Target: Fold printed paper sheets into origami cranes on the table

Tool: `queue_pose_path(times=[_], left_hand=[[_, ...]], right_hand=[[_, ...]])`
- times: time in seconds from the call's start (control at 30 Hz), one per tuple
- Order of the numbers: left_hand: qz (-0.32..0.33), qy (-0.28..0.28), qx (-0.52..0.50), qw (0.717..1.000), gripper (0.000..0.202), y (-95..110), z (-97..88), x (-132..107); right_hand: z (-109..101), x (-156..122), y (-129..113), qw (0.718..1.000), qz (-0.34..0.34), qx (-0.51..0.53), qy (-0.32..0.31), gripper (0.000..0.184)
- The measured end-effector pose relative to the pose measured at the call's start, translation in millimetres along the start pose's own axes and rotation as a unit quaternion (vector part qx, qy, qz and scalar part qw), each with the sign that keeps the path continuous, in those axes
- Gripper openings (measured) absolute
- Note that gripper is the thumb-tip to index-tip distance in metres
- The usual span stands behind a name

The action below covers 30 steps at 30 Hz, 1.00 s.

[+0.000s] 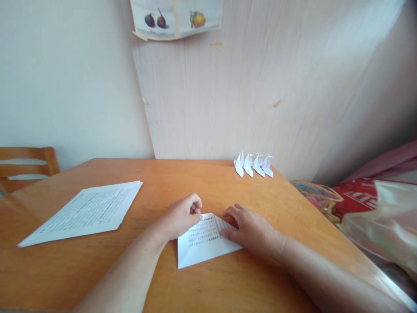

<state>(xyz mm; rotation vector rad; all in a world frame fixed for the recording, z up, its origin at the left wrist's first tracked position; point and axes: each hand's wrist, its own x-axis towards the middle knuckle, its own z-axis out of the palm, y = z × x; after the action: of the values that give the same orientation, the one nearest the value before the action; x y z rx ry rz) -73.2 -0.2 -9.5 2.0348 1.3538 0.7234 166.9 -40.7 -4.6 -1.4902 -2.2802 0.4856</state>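
A folded sheet of printed paper (198,254) lies on the table in front of me, its upper edges slanting to a blunt top. My left hand (182,217) rests over the paper's upper left edge with its fingers curled in, and I see nothing inside them. On the right side of the paper is my right hand (250,230), thumb and fingers apart, the thumb lying on the print. It hides the paper's right corner.
A stack of printed sheets (87,208) lies on the left of the wooden table (156,278). Several folded paper cranes (248,166) stand in a row at the far right edge, near the wall. A chair (26,161) is at left; bags (361,195) sit beyond the right edge.
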Motion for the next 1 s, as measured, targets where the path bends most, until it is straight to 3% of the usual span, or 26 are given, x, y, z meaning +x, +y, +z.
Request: queue_pose_path(times=[0.13, 0.23, 0.33, 0.43, 0.6, 0.67, 0.8, 0.9, 1.0], left_hand=[[0.046, 0.054, -0.048, 0.996, 0.01, 5, -6.7, 3], [0.089, 0.156, 0.048, 0.982, 0.015, 8, -8.6, 5], [0.136, 0.251, 0.144, 0.948, 0.016, 11, -6.8, 4], [0.194, 0.28, 0.138, 0.93, 0.006, 19, -4.4, -2], [0.247, 0.375, 0.151, 0.881, 0.012, 33, -2.4, -13], [0.248, 0.334, 0.11, 0.903, 0.013, 36, 0.5, -15], [0.187, 0.15, -0.056, 0.969, 0.026, 41, 11.6, -16], [0.153, 0.06, -0.18, 0.97, 0.029, 44, 19.5, -16], [0.123, 0.025, -0.272, 0.954, 0.031, 46, 23.5, -15]], right_hand=[[0, 6, 8, 0.996, 0.027, 0.08, -0.028, 0.02], [0, 8, 10, 0.986, 0.046, 0.159, -0.032, 0.014], [0, 7, 6, 0.98, 0.036, 0.194, 0.032, 0.013], [3, 4, 1, 0.978, 0.013, 0.171, 0.118, 0.016], [5, 0, -1, 0.972, 0.007, 0.091, 0.217, 0.01], [4, -1, -3, 0.969, 0.0, 0.062, 0.24, 0.009], [4, -5, -11, 0.966, -0.064, 0.004, 0.249, 0.011], [7, -8, -17, 0.967, -0.11, -0.023, 0.23, 0.013], [9, -11, -23, 0.969, -0.148, -0.036, 0.195, 0.01]])
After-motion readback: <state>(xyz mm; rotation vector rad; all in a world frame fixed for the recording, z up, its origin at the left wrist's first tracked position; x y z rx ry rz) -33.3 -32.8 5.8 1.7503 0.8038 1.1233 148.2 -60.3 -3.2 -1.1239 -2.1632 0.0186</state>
